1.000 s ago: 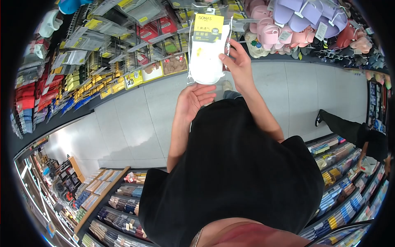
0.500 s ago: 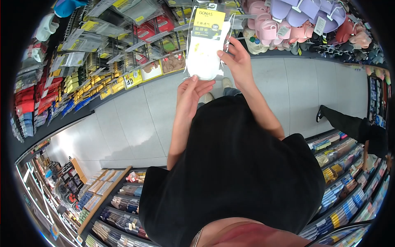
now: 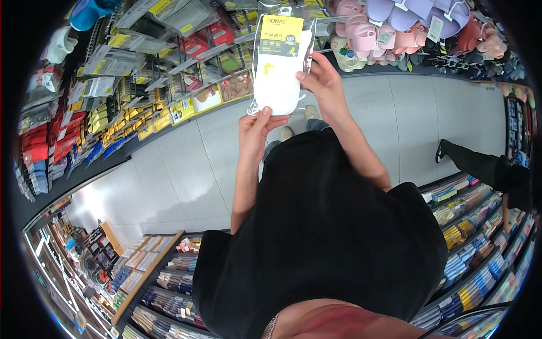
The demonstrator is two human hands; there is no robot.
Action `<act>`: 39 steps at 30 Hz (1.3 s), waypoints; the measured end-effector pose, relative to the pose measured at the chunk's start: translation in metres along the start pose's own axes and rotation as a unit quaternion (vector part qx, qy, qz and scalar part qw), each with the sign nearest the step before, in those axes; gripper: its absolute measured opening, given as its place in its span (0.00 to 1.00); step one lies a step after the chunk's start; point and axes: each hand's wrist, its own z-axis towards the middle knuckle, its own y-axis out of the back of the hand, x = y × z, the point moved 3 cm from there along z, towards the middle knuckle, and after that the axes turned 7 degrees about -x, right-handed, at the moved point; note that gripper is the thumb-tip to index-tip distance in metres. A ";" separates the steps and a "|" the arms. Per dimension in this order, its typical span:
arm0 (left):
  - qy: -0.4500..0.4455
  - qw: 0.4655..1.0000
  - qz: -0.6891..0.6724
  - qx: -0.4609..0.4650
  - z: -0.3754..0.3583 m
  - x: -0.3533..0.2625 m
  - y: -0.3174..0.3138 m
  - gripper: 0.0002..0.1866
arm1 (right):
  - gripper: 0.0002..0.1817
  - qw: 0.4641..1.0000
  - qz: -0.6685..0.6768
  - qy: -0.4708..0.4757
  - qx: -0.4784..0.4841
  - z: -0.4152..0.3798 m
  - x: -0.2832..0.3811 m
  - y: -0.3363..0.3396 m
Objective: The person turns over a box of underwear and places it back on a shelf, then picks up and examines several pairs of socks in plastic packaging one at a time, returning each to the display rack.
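A clear plastic packet of white socks (image 3: 278,79), with a yellow and grey label reading BONAS, is held up at the top centre. My left hand (image 3: 258,127) pinches its bottom edge, thumb in front and fingers behind. On the packet's right edge my right hand (image 3: 323,79) is closed, with the thumb on the front. The packet is upright to the view, its label facing me. Behind it hang packaged goods (image 3: 195,42) on hooks.
Pink slippers (image 3: 364,34) and purple slippers (image 3: 401,14) hang at the upper right. Another person (image 3: 480,169) stands at the right beside shelves of folded goods (image 3: 460,231). Grey floor (image 3: 186,152) lies between the racks. More shelves (image 3: 169,294) are at the lower left.
The packet has shifted slightly left, and its lower end has come a little nearer to me. Both hands keep hold of it. The other person's arm has moved slightly.
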 end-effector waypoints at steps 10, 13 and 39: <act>-0.018 0.997 0.057 0.047 -0.001 0.005 -0.001 0.29 | 0.28 1.000 0.001 -0.003 0.023 -0.005 0.007 0.004; -0.006 0.996 0.070 0.058 0.002 0.007 -0.003 0.30 | 0.28 0.999 0.007 -0.003 0.036 -0.006 0.008 0.004; -0.036 0.993 -0.008 0.114 0.008 0.007 0.022 0.24 | 0.17 0.999 0.020 0.027 0.013 0.012 0.027 -0.007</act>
